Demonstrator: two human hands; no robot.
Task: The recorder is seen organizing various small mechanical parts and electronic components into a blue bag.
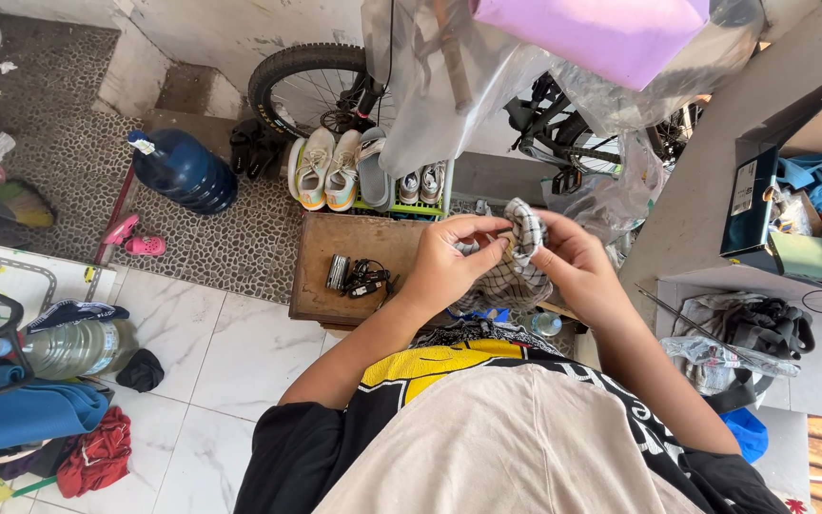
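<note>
both hands (511, 255) on a checked cloth (518, 268), just above a wooden box (335, 286)

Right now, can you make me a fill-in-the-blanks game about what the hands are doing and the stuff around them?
1. Both the left hand and the right hand pinch a ____ cloth with a black-and-white pattern.
2. The small dark bundle of keys lies on a brown ____ box.
3. The big water jug on the pebble floor is ____ in colour.
4. The shoes stand in front of a bicycle ____.

Missing words: checked; wooden; blue; wheel
</note>
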